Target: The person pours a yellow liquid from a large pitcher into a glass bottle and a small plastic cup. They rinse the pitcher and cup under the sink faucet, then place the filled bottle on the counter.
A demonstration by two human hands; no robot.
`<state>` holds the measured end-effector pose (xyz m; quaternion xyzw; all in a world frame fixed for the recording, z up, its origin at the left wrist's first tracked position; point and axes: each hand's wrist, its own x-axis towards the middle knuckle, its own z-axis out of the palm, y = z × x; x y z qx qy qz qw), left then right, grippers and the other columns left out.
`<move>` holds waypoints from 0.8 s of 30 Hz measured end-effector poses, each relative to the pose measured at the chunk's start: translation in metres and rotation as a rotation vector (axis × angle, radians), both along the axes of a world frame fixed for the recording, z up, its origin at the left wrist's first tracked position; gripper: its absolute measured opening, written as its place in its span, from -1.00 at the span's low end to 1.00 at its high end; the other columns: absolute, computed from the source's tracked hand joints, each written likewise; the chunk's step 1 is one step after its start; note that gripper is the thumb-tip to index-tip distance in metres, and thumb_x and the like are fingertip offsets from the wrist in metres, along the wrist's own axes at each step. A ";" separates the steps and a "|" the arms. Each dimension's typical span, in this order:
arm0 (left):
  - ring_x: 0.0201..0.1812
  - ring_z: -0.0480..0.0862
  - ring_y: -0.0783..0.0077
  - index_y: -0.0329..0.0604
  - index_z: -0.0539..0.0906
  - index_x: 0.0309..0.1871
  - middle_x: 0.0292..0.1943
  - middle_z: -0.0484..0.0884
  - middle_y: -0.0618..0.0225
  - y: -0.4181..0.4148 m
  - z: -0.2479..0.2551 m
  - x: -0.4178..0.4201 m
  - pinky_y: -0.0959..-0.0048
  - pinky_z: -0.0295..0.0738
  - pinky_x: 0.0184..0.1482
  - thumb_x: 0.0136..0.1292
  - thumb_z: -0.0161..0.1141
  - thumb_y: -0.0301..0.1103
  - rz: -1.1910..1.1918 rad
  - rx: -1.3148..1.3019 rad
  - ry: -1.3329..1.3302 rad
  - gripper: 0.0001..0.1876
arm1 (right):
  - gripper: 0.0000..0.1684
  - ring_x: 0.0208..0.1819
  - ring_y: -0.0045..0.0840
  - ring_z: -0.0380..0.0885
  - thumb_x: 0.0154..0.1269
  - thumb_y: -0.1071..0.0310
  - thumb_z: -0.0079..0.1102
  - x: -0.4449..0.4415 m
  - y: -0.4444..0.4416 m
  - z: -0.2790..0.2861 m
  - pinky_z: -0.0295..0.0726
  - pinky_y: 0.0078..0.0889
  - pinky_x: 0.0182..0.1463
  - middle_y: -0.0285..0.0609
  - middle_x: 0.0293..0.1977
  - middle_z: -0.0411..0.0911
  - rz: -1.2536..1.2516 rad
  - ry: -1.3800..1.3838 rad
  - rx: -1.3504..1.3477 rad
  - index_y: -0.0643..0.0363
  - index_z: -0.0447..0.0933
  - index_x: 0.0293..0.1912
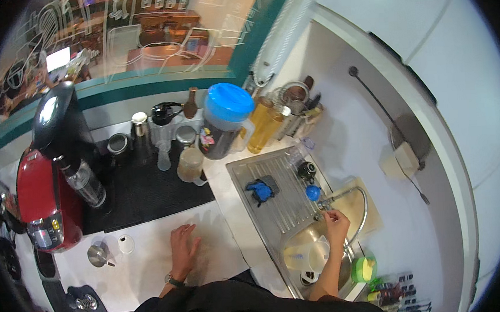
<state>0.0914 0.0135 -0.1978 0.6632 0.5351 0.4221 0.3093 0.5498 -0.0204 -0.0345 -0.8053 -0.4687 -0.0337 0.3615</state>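
My right hand (337, 228) is above the back of the steel sink (289, 239), its fingertips pinched at the tap handle (319, 216). The curved chrome spout (365, 204) arches beside it. Below, in the basin, lies a translucent plastic jug (301, 256); no water stream can be made out. My left hand (184, 251), with a watch at its wrist, hovers over or rests on the white countertop (215, 261). Its fingers are apart and nothing is in them. A steel funnel (97, 255) and a small white lid (126, 244) lie to its left.
A blue cloth (261, 190), a blue scrubber (313, 192) and a dark cup (306, 170) sit on the ribbed drainboard. Behind are a blue-lidded pitcher (226, 119) and yellow bottles (265, 131). A red coffee machine (41, 190) stands left; a green tub (364, 269) is right of the sink.
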 end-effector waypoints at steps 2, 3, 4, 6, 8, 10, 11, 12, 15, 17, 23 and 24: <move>0.39 0.44 -0.02 -0.15 0.60 0.32 0.29 0.56 0.08 0.003 -0.010 -0.006 -0.14 0.10 0.55 0.39 0.31 -0.19 0.019 0.036 0.023 -0.52 | -0.84 -0.42 -0.63 0.62 0.29 0.39 0.50 -0.005 0.020 -0.004 0.56 -0.53 -0.29 -0.21 -0.45 0.73 0.017 0.036 0.097 0.28 0.76 -0.20; 0.38 0.45 -0.02 -0.15 0.61 0.31 0.27 0.56 0.09 0.004 -0.016 -0.005 -0.15 0.10 0.55 0.39 0.32 -0.20 0.023 0.049 0.028 -0.52 | -0.85 -0.41 -0.63 0.63 0.30 0.40 0.49 -0.004 0.029 -0.003 0.56 -0.54 -0.28 -0.22 -0.44 0.74 0.020 0.048 0.141 0.28 0.76 -0.20; 0.38 0.45 -0.01 -0.15 0.61 0.31 0.27 0.56 0.09 0.006 -0.020 -0.007 -0.15 0.10 0.56 0.39 0.32 -0.20 0.008 0.048 0.065 -0.52 | -0.88 -0.36 -0.63 0.66 0.33 0.45 0.45 0.000 0.038 -0.010 0.59 -0.54 -0.24 -0.22 -0.38 0.75 0.045 0.046 0.171 0.28 0.76 -0.17; 0.37 0.46 0.00 -0.14 0.61 0.31 0.26 0.56 0.10 0.016 -0.025 -0.010 -0.15 0.09 0.56 0.38 0.33 -0.21 -0.033 0.043 0.142 -0.53 | -0.87 -0.35 -0.64 0.66 0.35 0.45 0.44 -0.004 0.070 -0.022 0.60 -0.55 -0.22 -0.22 -0.34 0.76 0.156 0.099 0.198 0.29 0.76 -0.13; 0.38 0.46 0.00 -0.15 0.61 0.31 0.27 0.55 0.10 0.023 -0.016 -0.007 -0.15 0.07 0.58 0.36 0.35 -0.21 -0.042 0.073 0.125 -0.51 | -0.84 -0.33 -0.63 0.66 0.35 0.44 0.44 -0.025 0.096 -0.019 0.61 -0.55 -0.18 -0.23 -0.31 0.77 0.194 0.110 0.176 0.27 0.76 -0.10; 0.40 0.44 -0.02 -0.16 0.60 0.32 0.29 0.53 0.06 0.032 -0.015 -0.004 -0.16 0.05 0.60 0.34 0.37 -0.21 -0.051 0.098 0.127 -0.49 | -0.84 -0.32 -0.64 0.65 0.36 0.43 0.43 -0.049 0.126 -0.009 0.62 -0.54 -0.15 -0.24 -0.32 0.77 0.216 0.134 0.175 0.24 0.77 -0.09; 0.42 0.42 -0.03 -0.18 0.60 0.32 0.30 0.52 0.04 0.037 -0.019 -0.002 -0.17 0.04 0.60 0.33 0.38 -0.21 -0.059 0.105 0.135 -0.48 | -0.85 -0.33 -0.66 0.63 0.37 0.43 0.42 -0.059 0.139 -0.003 0.61 -0.54 -0.16 -0.25 -0.34 0.76 0.237 0.172 0.212 0.23 0.76 -0.09; 0.43 0.41 -0.05 -0.19 0.59 0.32 0.32 0.51 0.01 0.043 -0.022 -0.001 -0.18 0.02 0.61 0.32 0.39 -0.21 -0.069 0.117 0.146 -0.47 | -0.84 -0.34 -0.68 0.61 0.38 0.43 0.41 -0.066 0.151 0.005 0.60 -0.54 -0.17 -0.26 -0.35 0.75 0.239 0.160 0.235 0.24 0.76 -0.08; 0.49 0.35 -0.12 -0.23 0.58 0.32 0.37 0.44 -0.10 0.047 -0.022 0.006 -0.20 0.00 0.62 0.31 0.41 -0.19 0.012 0.096 0.266 -0.43 | -0.81 -0.32 -0.72 0.53 0.42 0.41 0.40 -0.101 0.207 0.046 0.54 -0.57 -0.17 -0.31 -0.31 0.71 0.280 0.139 0.255 0.27 0.74 -0.03; 0.53 0.29 -0.18 -0.24 0.57 0.33 0.41 0.39 -0.17 0.046 -0.019 0.004 -0.21 -0.04 0.64 0.31 0.42 -0.16 0.021 0.049 0.266 -0.41 | -0.79 -0.33 -0.70 0.52 0.42 0.39 0.39 -0.112 0.250 0.077 0.55 -0.55 -0.17 -0.29 -0.31 0.72 0.318 -0.014 0.383 0.26 0.74 -0.01; 0.54 0.26 -0.21 -0.25 0.60 0.31 0.43 0.37 -0.16 0.049 -0.022 0.005 -0.21 -0.05 0.64 0.31 0.41 -0.17 0.026 0.039 0.201 -0.43 | -0.77 -0.25 -0.47 0.73 0.43 0.37 0.34 -0.085 0.389 0.139 0.64 -0.42 -0.09 -0.06 -0.28 0.78 0.426 -0.001 0.522 0.25 0.75 -0.01; 0.54 0.26 -0.21 -0.23 0.60 0.31 0.43 0.37 -0.17 0.049 -0.024 0.004 -0.20 -0.04 0.64 0.31 0.41 -0.17 0.032 0.029 0.215 -0.44 | -0.77 -0.26 -0.50 0.73 0.42 0.37 0.34 -0.084 0.411 0.140 0.65 -0.44 -0.10 -0.09 -0.28 0.78 0.438 -0.034 0.478 0.26 0.75 -0.01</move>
